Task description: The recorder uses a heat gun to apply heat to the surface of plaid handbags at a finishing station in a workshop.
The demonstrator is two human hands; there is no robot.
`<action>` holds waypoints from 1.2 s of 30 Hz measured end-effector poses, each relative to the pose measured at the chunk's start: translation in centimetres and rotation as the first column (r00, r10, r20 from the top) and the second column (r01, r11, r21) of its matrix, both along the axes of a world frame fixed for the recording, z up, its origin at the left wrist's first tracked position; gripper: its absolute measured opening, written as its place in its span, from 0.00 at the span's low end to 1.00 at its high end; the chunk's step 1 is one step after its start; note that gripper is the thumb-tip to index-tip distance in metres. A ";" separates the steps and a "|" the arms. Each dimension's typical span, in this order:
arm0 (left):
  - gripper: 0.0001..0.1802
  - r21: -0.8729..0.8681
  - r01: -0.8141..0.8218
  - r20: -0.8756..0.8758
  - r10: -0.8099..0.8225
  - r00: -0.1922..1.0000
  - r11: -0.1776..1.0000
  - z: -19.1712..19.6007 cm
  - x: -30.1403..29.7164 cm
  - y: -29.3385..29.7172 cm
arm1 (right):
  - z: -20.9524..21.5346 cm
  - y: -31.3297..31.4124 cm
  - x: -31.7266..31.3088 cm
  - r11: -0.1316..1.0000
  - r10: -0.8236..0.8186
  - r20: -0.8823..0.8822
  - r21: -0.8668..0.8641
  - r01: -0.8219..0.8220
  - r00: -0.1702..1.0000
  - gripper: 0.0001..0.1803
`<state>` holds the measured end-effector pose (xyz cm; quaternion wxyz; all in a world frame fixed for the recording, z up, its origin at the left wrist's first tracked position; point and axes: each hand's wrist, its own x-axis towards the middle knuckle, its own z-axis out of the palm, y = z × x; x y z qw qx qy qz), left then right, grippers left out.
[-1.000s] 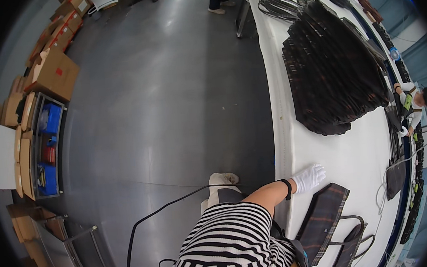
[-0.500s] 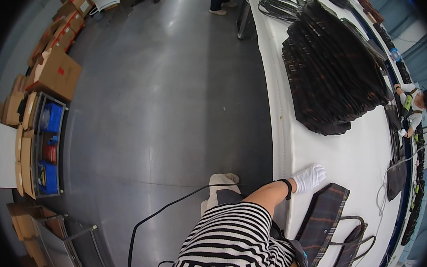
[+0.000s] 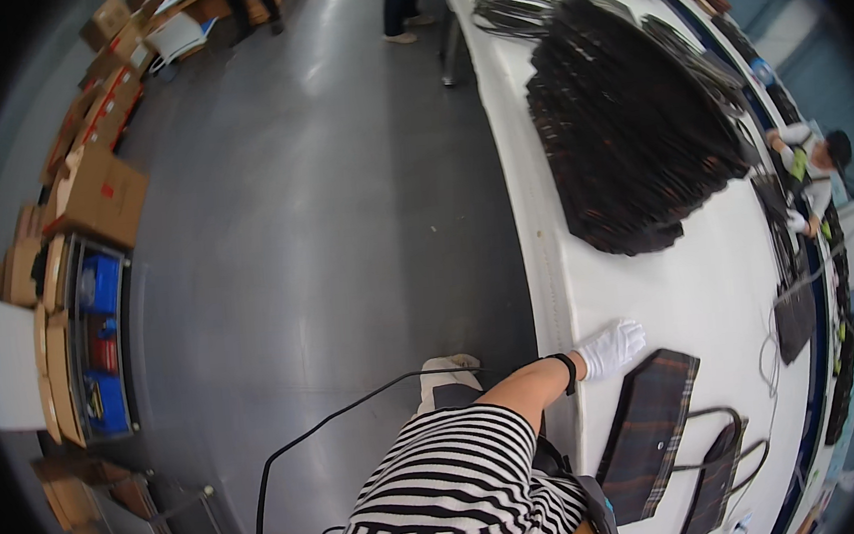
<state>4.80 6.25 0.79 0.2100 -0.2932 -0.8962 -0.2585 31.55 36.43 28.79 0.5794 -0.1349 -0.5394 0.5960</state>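
My left hand [image 3: 611, 349], in a white glove, lies on the white table [image 3: 640, 295] near its front edge. Its fingers are stretched out, and nothing shows in them. Just beside the hand is a dark plaid bag [image 3: 651, 435] lying flat, with a small round snap on its face. To its right lies a narrower plaid piece [image 3: 707, 491] with dark strap handles [image 3: 754, 467] looping around it. My right hand is out of view.
A large pile of dark plaid bags [image 3: 626, 121] covers the table's far part. A co-worker [image 3: 811, 171] stands across the table. A black cable [image 3: 338, 410] arcs beside me. Cartons [image 3: 101, 197] and a rack with blue bins [image 3: 102, 343] line the left.
The view has turned slightly, so the pile and table sit further left. My left hand stays by the plaid bag, its fingers still stretched out. The co-worker's arms have shifted.
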 end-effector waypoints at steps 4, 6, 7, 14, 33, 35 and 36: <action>0.23 0.052 0.153 0.051 -0.156 0.986 0.987 1.3 0.6 -1.1 | 0.1 -0.9 5.2 0.997 -0.073 -0.005 0.016 0.073 0.997 0.16; 0.25 0.099 0.288 0.140 -0.300 0.944 0.952 3.4 1.0 -1.7 | -0.6 -1.5 6.3 0.989 -0.094 -0.094 -0.127 0.082 0.991 0.18; 0.28 0.129 0.310 -0.027 -0.309 0.951 0.942 1.3 1.2 -1.1 | -0.9 -2.7 6.3 0.984 -0.168 -0.020 -0.060 0.166 0.986 0.19; 0.36 -0.123 0.911 -0.042 -0.919 0.391 0.393 4.0 5.1 8.0 | -4.0 -6.2 14.1 0.832 -0.498 0.255 -0.127 0.540 0.829 0.17; 0.39 -0.295 0.890 0.712 -0.541 0.448 0.348 7.0 4.6 24.0 | -9.3 -20.2 18.6 0.804 -0.248 0.521 -0.360 0.473 0.817 0.20; 0.36 -0.371 0.886 0.715 -0.522 0.464 0.280 8.3 5.4 24.3 | -11.7 -21.1 18.2 0.768 -0.233 0.548 -0.404 0.498 0.803 0.18; 0.35 -0.402 0.882 0.723 -0.506 0.470 0.245 8.7 5.6 24.5 | -12.2 -21.2 17.9 0.774 -0.201 0.562 -0.411 0.482 0.802 0.17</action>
